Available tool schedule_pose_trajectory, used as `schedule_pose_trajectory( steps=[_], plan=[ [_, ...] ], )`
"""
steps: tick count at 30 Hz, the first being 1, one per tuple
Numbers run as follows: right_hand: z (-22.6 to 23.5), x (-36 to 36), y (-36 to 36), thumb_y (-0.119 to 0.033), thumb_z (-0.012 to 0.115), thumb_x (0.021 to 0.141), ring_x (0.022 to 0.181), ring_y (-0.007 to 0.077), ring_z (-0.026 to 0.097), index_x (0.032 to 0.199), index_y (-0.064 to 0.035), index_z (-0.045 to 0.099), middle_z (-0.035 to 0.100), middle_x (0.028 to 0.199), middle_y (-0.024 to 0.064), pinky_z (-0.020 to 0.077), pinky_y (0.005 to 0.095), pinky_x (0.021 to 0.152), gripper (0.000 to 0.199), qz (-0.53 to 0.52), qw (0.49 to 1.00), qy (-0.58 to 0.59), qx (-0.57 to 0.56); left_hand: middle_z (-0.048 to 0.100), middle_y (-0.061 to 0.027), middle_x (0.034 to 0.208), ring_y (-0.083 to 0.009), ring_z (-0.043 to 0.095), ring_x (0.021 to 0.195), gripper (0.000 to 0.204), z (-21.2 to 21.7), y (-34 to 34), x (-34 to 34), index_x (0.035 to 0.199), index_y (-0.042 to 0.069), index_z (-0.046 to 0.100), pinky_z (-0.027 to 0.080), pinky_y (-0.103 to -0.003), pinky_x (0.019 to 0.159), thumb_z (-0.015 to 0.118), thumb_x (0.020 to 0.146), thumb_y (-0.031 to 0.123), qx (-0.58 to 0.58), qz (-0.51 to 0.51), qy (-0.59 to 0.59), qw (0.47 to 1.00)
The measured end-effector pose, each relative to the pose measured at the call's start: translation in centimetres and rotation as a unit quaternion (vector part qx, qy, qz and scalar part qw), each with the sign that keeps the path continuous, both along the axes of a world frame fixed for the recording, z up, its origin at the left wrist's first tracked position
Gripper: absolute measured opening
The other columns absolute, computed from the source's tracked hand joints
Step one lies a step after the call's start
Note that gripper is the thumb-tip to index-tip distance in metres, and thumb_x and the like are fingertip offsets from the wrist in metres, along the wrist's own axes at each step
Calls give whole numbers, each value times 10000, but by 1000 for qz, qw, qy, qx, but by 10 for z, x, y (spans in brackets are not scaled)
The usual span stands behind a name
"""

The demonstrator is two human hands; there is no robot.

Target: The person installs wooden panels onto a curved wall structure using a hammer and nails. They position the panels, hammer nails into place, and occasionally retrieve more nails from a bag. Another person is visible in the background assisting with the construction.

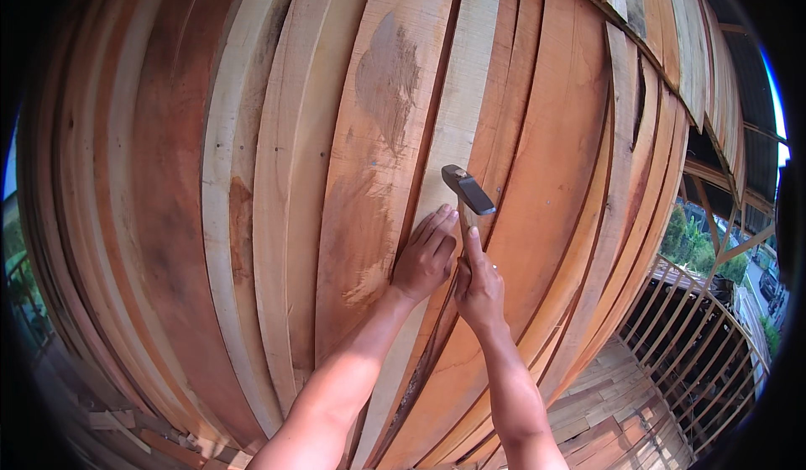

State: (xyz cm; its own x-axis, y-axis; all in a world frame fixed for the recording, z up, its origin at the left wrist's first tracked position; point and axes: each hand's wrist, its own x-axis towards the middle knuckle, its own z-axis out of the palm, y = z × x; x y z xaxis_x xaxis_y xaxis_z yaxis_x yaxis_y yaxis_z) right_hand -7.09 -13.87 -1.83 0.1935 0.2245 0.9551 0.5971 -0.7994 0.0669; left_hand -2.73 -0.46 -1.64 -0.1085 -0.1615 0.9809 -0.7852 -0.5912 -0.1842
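My right hand (481, 292) is wrapped round the wooden handle of a hammer (472, 193), thumb laid along the handle. The dark metal hammer head is up, just above and to the right of my left fingertips. Against a narrow pale board (462, 92) in the plank wall rests my left hand (426, 258), its fingers bent and drawn together. Whatever lies between those fingertips is too small or hidden to make out. The two hands are close together, side by side.
Upright wooden planks (554, 126) of mixed reddish and pale tones form the wall, some overlapping. A slatted wooden railing (684, 336) bounds the plank floor (617, 407) at the right. Wood offcuts (172, 449) lie at the lower left. Overlapping boards (663, 42) jut out at the upper right.
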Motion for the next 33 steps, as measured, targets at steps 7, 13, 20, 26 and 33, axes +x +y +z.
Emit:
schedule_pose_trajectory(
  steps=[7, 13, 20, 26, 33],
  plan=[
    [6, -19, -8, 32, 475, 920, 926, 392, 671, 1497, -72, 274, 611, 1191, 269, 536, 401, 757, 620, 66, 996, 2, 60, 528, -192, 1303, -356, 457, 1298, 125, 12, -5, 1, 916, -28, 565, 387, -457, 1095, 559, 790, -31, -15, -12, -19, 1000],
    [32, -13, 2, -1, 537, 896, 760, 383, 654, 1479, -155, 342, 658, 944, 226, 517, 460, 615, 633, 29, 997, -6, 75, 511, -195, 1325, -379, 455, 1292, 158, 7, 6, 4, 994, -18, 537, 392, -480, 1075, 569, 839, -12, -4, 12, -1, 1000],
    [35, -22, -13, 3, 524, 915, 899, 395, 644, 1497, -139, 291, 614, 1117, 230, 528, 442, 708, 643, -22, 997, 43, 56, 433, -176, 1447, -334, 376, 1372, 453, -84, 0, -8, 1302, -2, 487, 298, -457, 1124, 598, 876, 105, 14, 78, 100, 992],
    [27, -46, -9, -37, 496, 943, 617, 265, 593, 1502, -132, 256, 611, 832, 149, 497, 362, 548, 616, 77, 994, -60, 48, 440, -154, 1457, -297, 390, 1375, 434, -94, 9, -6, 1341, -10, 474, 322, -427, 1120, 529, 942, 151, 27, 147, 76, 986],
    [-4, -26, -13, -36, 480, 955, 569, 221, 527, 1524, -163, 116, 557, 837, 153, 453, 317, 504, 688, 69, 988, -135, 8, 455, -174, 1438, -310, 399, 1364, 432, -88, 2, -5, 1322, -26, 482, 317, -437, 1121, 533, 929, 143, 19, 126, 50, 991]
  ],
)
